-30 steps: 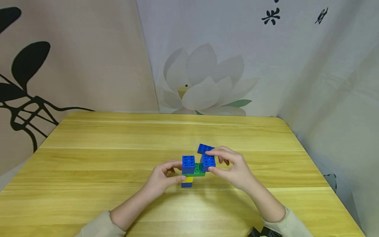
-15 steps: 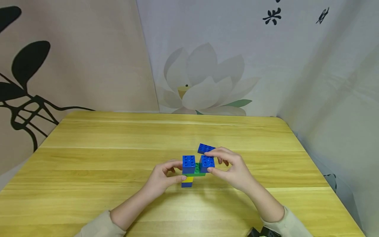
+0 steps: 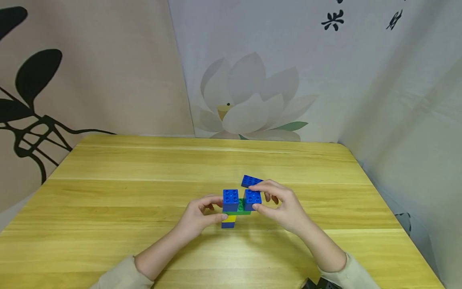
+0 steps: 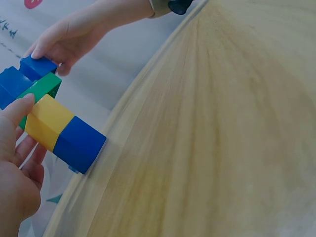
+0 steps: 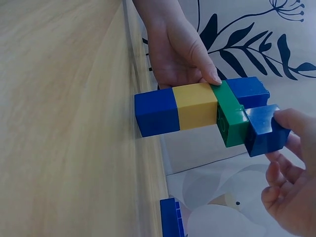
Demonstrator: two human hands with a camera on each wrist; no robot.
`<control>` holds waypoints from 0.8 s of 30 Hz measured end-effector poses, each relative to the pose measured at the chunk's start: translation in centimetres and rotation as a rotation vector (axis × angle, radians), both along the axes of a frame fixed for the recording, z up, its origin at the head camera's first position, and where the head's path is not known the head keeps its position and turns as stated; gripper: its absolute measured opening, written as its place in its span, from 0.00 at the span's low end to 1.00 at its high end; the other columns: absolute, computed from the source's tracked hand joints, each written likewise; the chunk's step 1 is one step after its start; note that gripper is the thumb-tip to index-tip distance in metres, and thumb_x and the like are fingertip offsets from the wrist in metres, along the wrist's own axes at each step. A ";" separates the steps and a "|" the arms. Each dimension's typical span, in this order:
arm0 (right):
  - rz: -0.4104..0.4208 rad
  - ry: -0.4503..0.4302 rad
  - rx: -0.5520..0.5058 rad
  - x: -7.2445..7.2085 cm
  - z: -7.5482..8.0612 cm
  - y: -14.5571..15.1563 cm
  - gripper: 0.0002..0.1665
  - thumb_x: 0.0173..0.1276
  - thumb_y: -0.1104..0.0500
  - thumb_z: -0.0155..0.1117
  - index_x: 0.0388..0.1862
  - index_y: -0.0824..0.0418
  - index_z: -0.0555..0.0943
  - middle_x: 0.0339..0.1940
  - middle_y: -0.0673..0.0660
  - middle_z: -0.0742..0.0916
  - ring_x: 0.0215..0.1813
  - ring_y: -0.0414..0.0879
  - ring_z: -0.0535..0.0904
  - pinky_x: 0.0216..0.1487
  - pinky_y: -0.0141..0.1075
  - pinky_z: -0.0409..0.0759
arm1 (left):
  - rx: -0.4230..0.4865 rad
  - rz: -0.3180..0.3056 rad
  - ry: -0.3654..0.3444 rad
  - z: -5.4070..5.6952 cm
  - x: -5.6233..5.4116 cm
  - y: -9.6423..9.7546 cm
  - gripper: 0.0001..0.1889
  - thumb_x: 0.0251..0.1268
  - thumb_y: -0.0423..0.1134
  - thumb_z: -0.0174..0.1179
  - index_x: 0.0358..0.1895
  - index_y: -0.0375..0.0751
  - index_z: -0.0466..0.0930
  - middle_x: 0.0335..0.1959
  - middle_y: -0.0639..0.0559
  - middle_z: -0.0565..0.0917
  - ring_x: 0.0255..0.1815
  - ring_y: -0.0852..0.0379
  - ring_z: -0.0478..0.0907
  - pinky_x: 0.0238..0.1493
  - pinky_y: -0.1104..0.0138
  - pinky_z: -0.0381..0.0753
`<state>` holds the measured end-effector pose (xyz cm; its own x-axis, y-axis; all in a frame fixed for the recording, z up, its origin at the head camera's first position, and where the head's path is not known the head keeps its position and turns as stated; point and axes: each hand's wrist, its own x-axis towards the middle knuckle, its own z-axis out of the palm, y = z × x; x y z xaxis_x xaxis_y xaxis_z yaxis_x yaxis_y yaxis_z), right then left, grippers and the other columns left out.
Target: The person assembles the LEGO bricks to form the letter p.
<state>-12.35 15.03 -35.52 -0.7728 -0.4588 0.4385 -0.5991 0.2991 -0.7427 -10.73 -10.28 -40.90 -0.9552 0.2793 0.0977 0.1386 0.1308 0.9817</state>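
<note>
A small toy-brick tower stands on the table, with a blue brick [image 5: 157,112] at the bottom and a yellow brick [image 5: 197,106] above it. Across the yellow one lies a longer, flatter green brick [image 5: 231,118]. It bears two blue bricks side by side with a gap between them, a left one [image 3: 230,199] and a right one [image 3: 252,199]. My left hand [image 3: 199,214] grips the tower near the green brick, thumb in front. Between thumb and fingers, my right hand [image 3: 283,204] pinches the right blue brick, which sits against the green brick's end.
Behind the right hand, another blue brick [image 3: 250,181] lies on the wooden table [image 3: 144,172], partly hidden by the fingers. A black object [image 3: 321,284] shows at the bottom edge near the right sleeve. Printed curtains hang behind the table.
The right blue brick has moved slightly left and straightened in line with the green brick, my right hand still holding it. My left hand has stayed almost still.
</note>
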 end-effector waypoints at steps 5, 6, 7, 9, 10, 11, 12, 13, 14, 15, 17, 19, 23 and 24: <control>0.007 -0.007 -0.009 -0.1 -0.2 0.1 0.23 0.57 0.68 0.71 0.53 0.58 0.82 0.42 0.50 0.82 0.31 0.50 0.68 0.26 0.42 0.65 | -0.001 -0.004 -0.002 -0.1 -0.1 0.0 0.17 0.54 0.39 0.71 0.49 0.44 0.84 0.42 0.52 0.83 0.48 0.48 0.74 0.50 0.55 0.68; 0.006 -0.007 -0.006 -0.1 -0.2 0.2 0.23 0.57 0.68 0.71 0.53 0.58 0.82 0.42 0.50 0.82 0.31 0.51 0.68 0.26 0.41 0.65 | 0.000 -0.005 -0.002 -0.1 -0.1 0.0 0.17 0.54 0.39 0.71 0.49 0.44 0.84 0.42 0.52 0.83 0.48 0.48 0.74 0.50 0.55 0.68; 0.005 -0.009 -0.003 -0.1 -0.2 0.2 0.23 0.57 0.68 0.71 0.53 0.58 0.82 0.42 0.50 0.82 0.31 0.52 0.68 0.26 0.41 0.65 | 0.000 -0.005 -0.002 -0.1 -0.1 0.0 0.17 0.55 0.39 0.71 0.49 0.44 0.84 0.42 0.52 0.83 0.48 0.48 0.74 0.50 0.55 0.68; 0.000 -0.012 0.003 0.0 -0.2 0.2 0.23 0.57 0.69 0.71 0.53 0.59 0.82 0.42 0.50 0.82 0.31 0.52 0.68 0.27 0.40 0.65 | 0.002 -0.007 0.000 -0.1 -0.1 0.0 0.17 0.55 0.39 0.71 0.49 0.43 0.84 0.42 0.52 0.83 0.48 0.48 0.73 0.50 0.55 0.68; -0.004 -0.013 0.006 0.0 -0.2 0.2 0.23 0.57 0.69 0.71 0.53 0.59 0.82 0.42 0.49 0.82 0.31 0.52 0.68 0.28 0.40 0.65 | 0.003 -0.007 0.000 -0.1 -0.1 0.0 0.17 0.55 0.39 0.71 0.49 0.43 0.84 0.42 0.52 0.83 0.48 0.48 0.73 0.50 0.55 0.68; -0.006 -0.013 0.009 0.0 -0.2 0.2 0.23 0.56 0.70 0.71 0.52 0.60 0.82 0.42 0.50 0.82 0.31 0.51 0.68 0.28 0.39 0.65 | 0.004 -0.007 -0.001 -0.1 -0.1 0.0 0.17 0.55 0.39 0.71 0.49 0.43 0.84 0.42 0.52 0.83 0.48 0.48 0.73 0.50 0.55 0.68; -0.007 -0.011 0.012 0.1 0.0 0.1 0.23 0.56 0.70 0.71 0.52 0.62 0.82 0.42 0.50 0.82 0.31 0.50 0.68 0.28 0.39 0.65 | 0.007 -0.009 0.002 -0.1 -0.1 0.0 0.17 0.55 0.38 0.71 0.49 0.43 0.84 0.42 0.52 0.83 0.48 0.47 0.73 0.50 0.55 0.68; -0.005 -0.009 0.011 0.2 0.3 0.0 0.23 0.56 0.71 0.71 0.52 0.63 0.82 0.42 0.51 0.82 0.31 0.49 0.67 0.28 0.39 0.65 | 0.007 -0.009 0.003 -0.1 -0.1 0.0 0.17 0.55 0.38 0.71 0.49 0.43 0.84 0.42 0.52 0.83 0.48 0.47 0.73 0.49 0.55 0.68; -0.004 -0.004 0.011 0.4 0.7 -0.1 0.22 0.55 0.72 0.71 0.51 0.65 0.82 0.42 0.52 0.82 0.31 0.47 0.67 0.28 0.38 0.65 | 0.008 -0.010 0.002 -0.1 -0.1 0.0 0.17 0.55 0.38 0.71 0.49 0.43 0.84 0.42 0.52 0.83 0.48 0.47 0.73 0.49 0.55 0.68; 0.000 0.003 0.009 0.6 1.2 -0.2 0.22 0.55 0.73 0.71 0.51 0.66 0.81 0.42 0.53 0.82 0.31 0.46 0.67 0.28 0.38 0.65 | 0.010 -0.011 0.003 -0.1 -0.1 0.0 0.17 0.55 0.38 0.71 0.49 0.43 0.84 0.42 0.52 0.83 0.48 0.47 0.74 0.50 0.55 0.68; 0.005 0.017 0.007 0.8 1.6 -0.4 0.22 0.54 0.73 0.71 0.50 0.67 0.81 0.42 0.54 0.82 0.31 0.44 0.67 0.28 0.37 0.65 | 0.012 -0.012 0.004 -0.2 -0.1 0.0 0.17 0.55 0.38 0.71 0.49 0.43 0.84 0.42 0.52 0.83 0.48 0.46 0.74 0.50 0.55 0.68; 0.006 0.027 0.002 0.8 1.8 -0.4 0.22 0.54 0.73 0.71 0.50 0.67 0.81 0.42 0.55 0.83 0.32 0.43 0.67 0.28 0.37 0.65 | 0.016 -0.010 0.003 -0.2 -0.1 0.0 0.17 0.55 0.38 0.71 0.49 0.43 0.84 0.42 0.52 0.83 0.48 0.46 0.74 0.50 0.55 0.68; -0.001 0.053 -0.019 0.7 2.0 -0.3 0.21 0.54 0.74 0.69 0.49 0.67 0.82 0.42 0.56 0.83 0.31 0.44 0.67 0.27 0.38 0.64 | 0.021 -0.004 -0.003 -0.3 -0.1 -0.1 0.16 0.54 0.37 0.71 0.48 0.43 0.84 0.42 0.52 0.83 0.48 0.47 0.74 0.50 0.55 0.68; -0.002 0.059 -0.027 0.9 2.4 -0.3 0.21 0.54 0.75 0.69 0.49 0.68 0.82 0.42 0.58 0.84 0.31 0.45 0.68 0.26 0.38 0.64 | 0.018 -0.002 -0.002 -0.2 -0.1 -0.1 0.16 0.54 0.37 0.71 0.48 0.44 0.84 0.42 0.52 0.83 0.48 0.47 0.74 0.50 0.55 0.68</control>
